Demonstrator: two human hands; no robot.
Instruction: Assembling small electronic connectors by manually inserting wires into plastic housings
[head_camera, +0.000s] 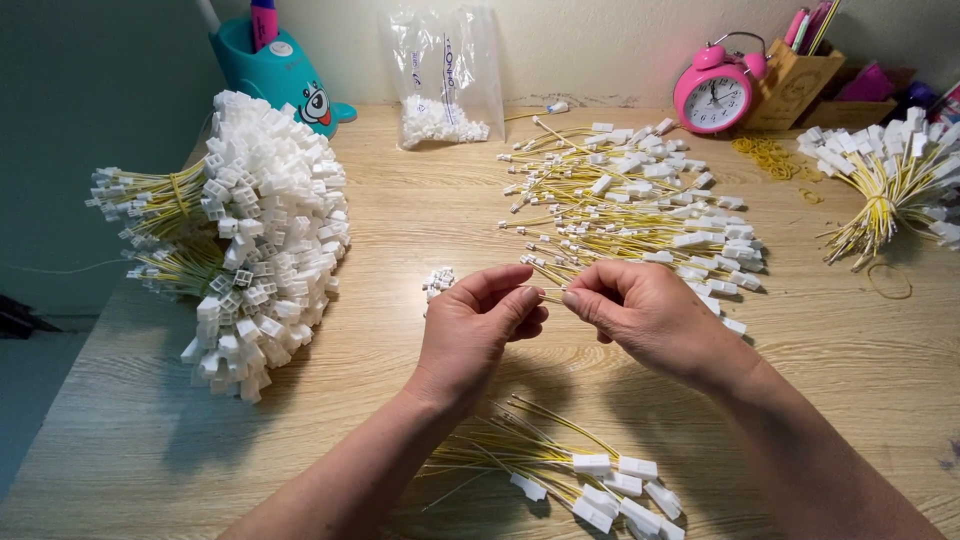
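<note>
My left hand (478, 325) and my right hand (640, 315) meet over the middle of the wooden table (400, 250). Between their pinched fingertips runs a thin yellow wire (552, 293), held by both hands. A few small white connector housings (437, 280) lie just left of my left hand. Behind my right hand spreads a loose pile of yellow wires with white plugs (640, 210). Near the front edge, under my forearms, lies a smaller bunch of wired plugs (560, 470).
A big heap of bundled wires with white connectors (260, 235) fills the left. Another bundle (885, 170) sits far right beside yellow rubber bands (765, 152). At the back stand a teal pen holder (275, 70), a clear bag of housings (443, 80), a pink alarm clock (713, 95) and a wooden organiser (800, 80).
</note>
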